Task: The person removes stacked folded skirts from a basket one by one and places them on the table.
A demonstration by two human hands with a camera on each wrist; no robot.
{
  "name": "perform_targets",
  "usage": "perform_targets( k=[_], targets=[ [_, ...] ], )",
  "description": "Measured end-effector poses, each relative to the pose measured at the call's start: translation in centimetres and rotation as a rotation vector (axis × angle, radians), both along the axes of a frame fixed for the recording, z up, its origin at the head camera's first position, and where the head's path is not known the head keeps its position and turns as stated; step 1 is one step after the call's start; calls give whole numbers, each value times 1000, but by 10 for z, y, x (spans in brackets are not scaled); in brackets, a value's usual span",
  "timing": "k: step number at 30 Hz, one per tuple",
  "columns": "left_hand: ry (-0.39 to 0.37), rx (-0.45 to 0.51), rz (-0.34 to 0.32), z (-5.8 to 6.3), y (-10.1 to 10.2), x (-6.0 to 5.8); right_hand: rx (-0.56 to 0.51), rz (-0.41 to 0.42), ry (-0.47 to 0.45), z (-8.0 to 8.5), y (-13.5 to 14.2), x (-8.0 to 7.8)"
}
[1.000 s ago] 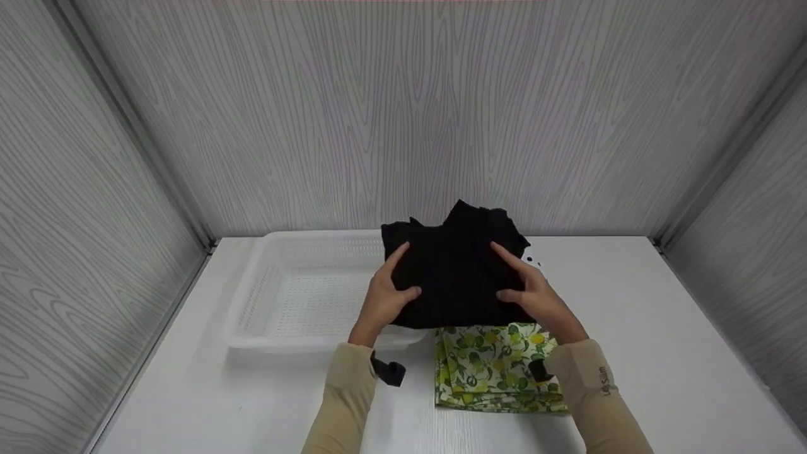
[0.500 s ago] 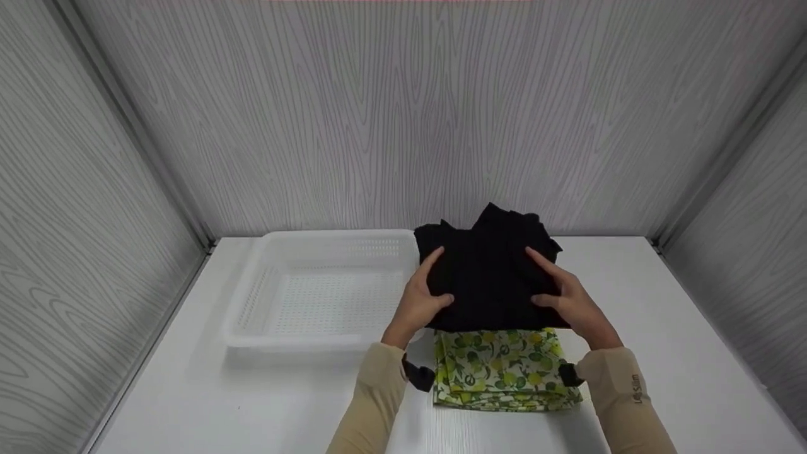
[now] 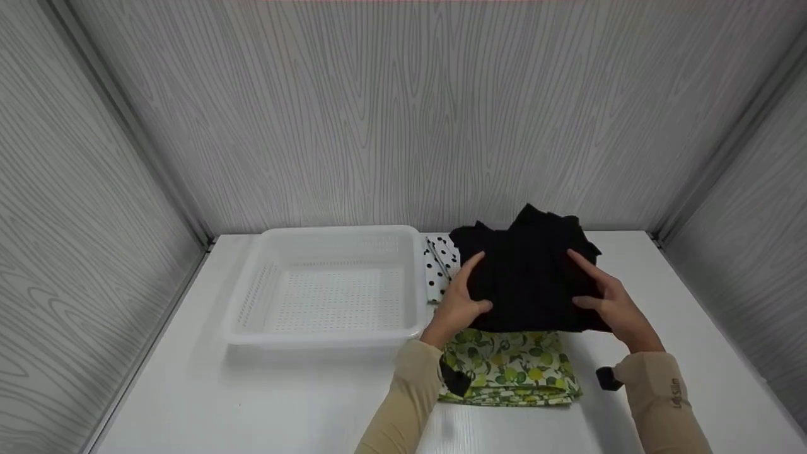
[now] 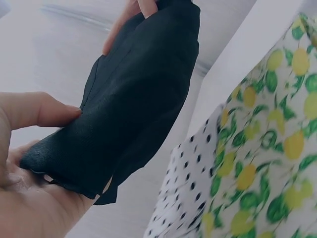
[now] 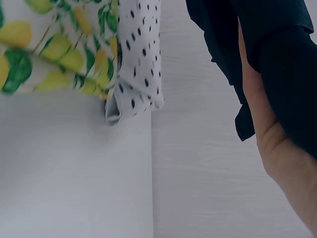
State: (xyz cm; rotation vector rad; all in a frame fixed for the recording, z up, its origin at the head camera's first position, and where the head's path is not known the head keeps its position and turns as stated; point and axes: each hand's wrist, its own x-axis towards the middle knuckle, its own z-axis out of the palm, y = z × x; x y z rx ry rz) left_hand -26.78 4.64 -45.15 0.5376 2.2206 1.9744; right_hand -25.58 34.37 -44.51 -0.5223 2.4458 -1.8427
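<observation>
Between my two hands is a folded black cloth (image 3: 529, 277), its far edge uneven and jagged. My left hand (image 3: 459, 308) grips its left side, and the left wrist view shows the thumb on top of the black cloth (image 4: 133, 89) with the palm beneath. On the other side my right hand (image 3: 615, 309) holds it with thumb and fingers; in the right wrist view part of that hand (image 5: 277, 144) is hidden behind the fabric. Below the held cloth lies a folded lemon-print cloth (image 3: 510, 366). A white cloth with black dots (image 3: 436, 277) lies behind it, partly covered.
A white plastic basket (image 3: 321, 337) with perforated walls stands to the left, its right side close beside the dotted cloth. Everything rests on a white table (image 3: 302, 403). Grey wood-grain panels (image 3: 378, 113) enclose the back and both sides.
Both hands have moved to the right, carrying the black cloth away from over the basket. The left part of the dotted cloth has come into view.
</observation>
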Motion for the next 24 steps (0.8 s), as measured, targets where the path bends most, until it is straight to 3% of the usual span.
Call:
perform_targets(
  k=[14, 19, 24],
  targets=[
    [-66, -38, -23, -7, 69, -1, 34, -123, -30, -13, 61, 17],
    [-83, -52, 2, -10, 89, -2, 53, -150, -58, -13, 78, 18],
    [-146, -9, 31, -13, 112, 1, 86, -194, -86, -11, 95, 18]
  ],
)
